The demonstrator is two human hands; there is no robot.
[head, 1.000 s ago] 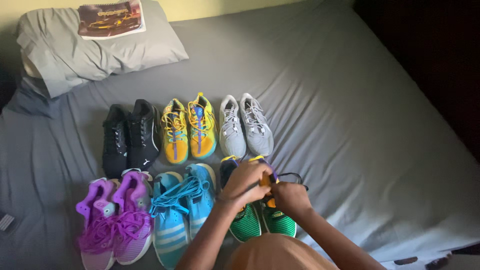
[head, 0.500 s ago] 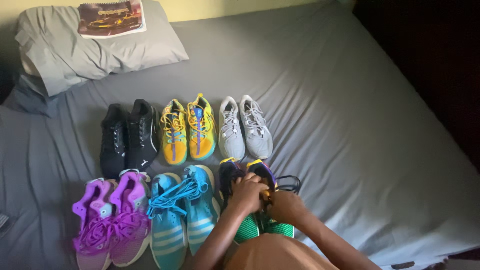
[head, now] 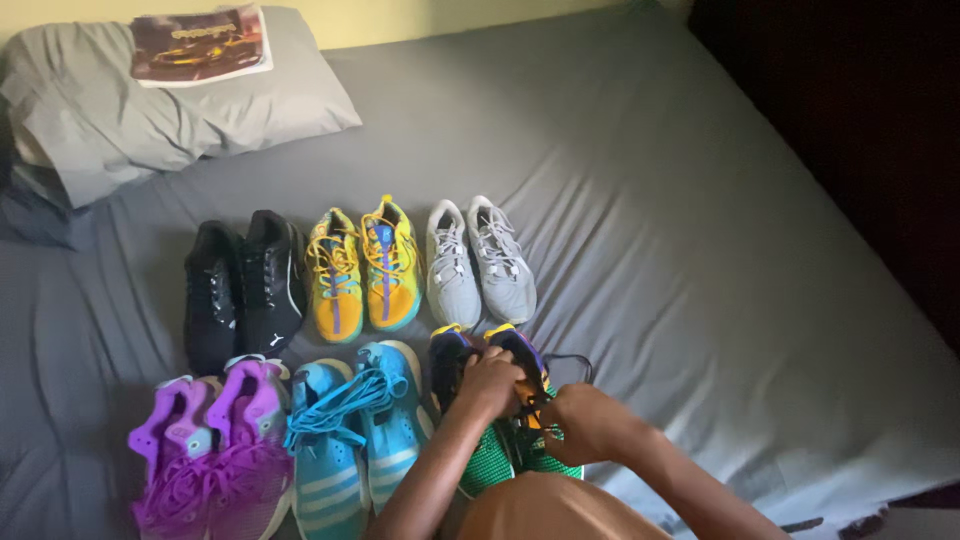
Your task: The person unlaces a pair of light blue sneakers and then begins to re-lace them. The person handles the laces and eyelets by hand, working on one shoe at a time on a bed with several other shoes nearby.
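Six pairs of shoes stay lined up on the grey bed, a pillow at its head corner. Near the foot edge, the green pair now lies lower. The left hand and right hand remain clenched on its black laces.

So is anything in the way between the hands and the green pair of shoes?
Nothing visible: both the left hand and the right hand are already on the green shoes, at their laces.
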